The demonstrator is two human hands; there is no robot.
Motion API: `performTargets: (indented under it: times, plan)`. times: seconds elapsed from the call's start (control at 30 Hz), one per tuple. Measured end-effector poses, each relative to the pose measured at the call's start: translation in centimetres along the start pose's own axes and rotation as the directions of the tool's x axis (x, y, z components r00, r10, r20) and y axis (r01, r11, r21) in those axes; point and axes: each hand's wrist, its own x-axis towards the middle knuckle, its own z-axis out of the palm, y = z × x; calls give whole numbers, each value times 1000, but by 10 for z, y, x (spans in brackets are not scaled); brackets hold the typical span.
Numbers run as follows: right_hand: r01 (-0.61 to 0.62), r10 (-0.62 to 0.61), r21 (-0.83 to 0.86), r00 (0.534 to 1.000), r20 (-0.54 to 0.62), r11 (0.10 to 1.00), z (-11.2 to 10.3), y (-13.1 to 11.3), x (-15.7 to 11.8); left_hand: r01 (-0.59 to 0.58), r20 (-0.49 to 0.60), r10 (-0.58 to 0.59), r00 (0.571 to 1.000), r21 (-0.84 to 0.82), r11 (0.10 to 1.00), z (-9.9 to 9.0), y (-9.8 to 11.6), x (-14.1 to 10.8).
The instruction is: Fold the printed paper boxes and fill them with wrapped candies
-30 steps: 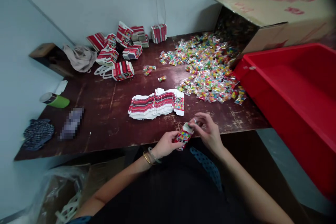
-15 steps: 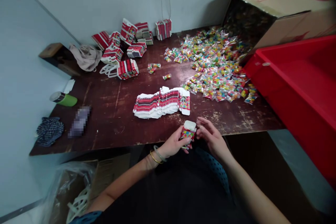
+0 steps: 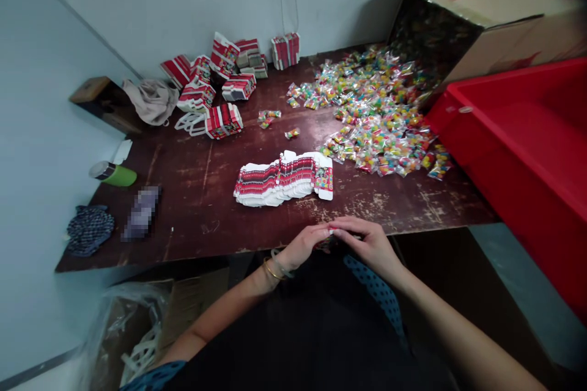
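Note:
Just beyond the front edge of the table, my left hand point(image 3: 301, 248) is wrapped round a small red printed box point(image 3: 326, 244), most of which the fingers hide. My right hand point(image 3: 367, 243) closes over the top of the same box, its fingertips meeting those of my left hand. A row of flat red and white cartons point(image 3: 279, 180) lies on the table above my hands. Farther up to the right spreads a big pile of small clear packets of colourful candies point(image 3: 371, 116). A few loose packets point(image 3: 291, 134) lie left of the pile.
Bundled cartons point(image 3: 223, 121) lie at the back of the brown table point(image 3: 192, 195). A red bin point(image 3: 518, 128) and a cardboard box point(image 3: 477, 6) stand right. A green bottle point(image 3: 120, 175), dark checked cloth point(image 3: 89, 230) and beige cloth point(image 3: 153, 99) are at left.
My right hand has moved left and down onto the box, its fingers now closed over it. The box's white open top, visible before, is now covered by my hands.

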Motion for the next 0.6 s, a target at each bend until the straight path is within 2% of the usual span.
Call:
performTargets:
  times: [0.07,0.17,0.23,0.3,0.4,0.47,0.5,0.53,0.6]
  plan:
    - [2,-1,-16,1000,25,1000,2,4,1,-6,53,6,999,-5,1000,-3,-1,-4]
    - [106,-100,-102,993,62,989,12,13,-2,92,80,-85,993,-87,992,-4,-8,-7]
    - [125,-120,-134,992,49,983,13,18,-7,153,112,-135,984,-172,973,0,-13,-7]
    - [73,-69,-119,997,40,990,-2,20,-17,193,177,-156,972,-215,957,6,-16,-6]
    - [-23,43,-180,993,109,983,-59,19,-36,194,223,-157,962,-152,969,8,-12,-5]
    - [-54,116,-334,979,168,941,-96,20,-43,158,138,-143,980,-100,982,0,-7,-3]
    - [-46,128,-415,976,173,909,-106,21,-41,142,66,-136,989,-102,985,-6,-5,-2]
    - [-21,116,-477,978,171,879,-109,24,-33,130,-12,-133,991,-122,984,-12,-3,0]
    - [71,7,-542,990,140,838,-90,31,-4,105,-146,-132,980,-178,978,-23,-1,3]
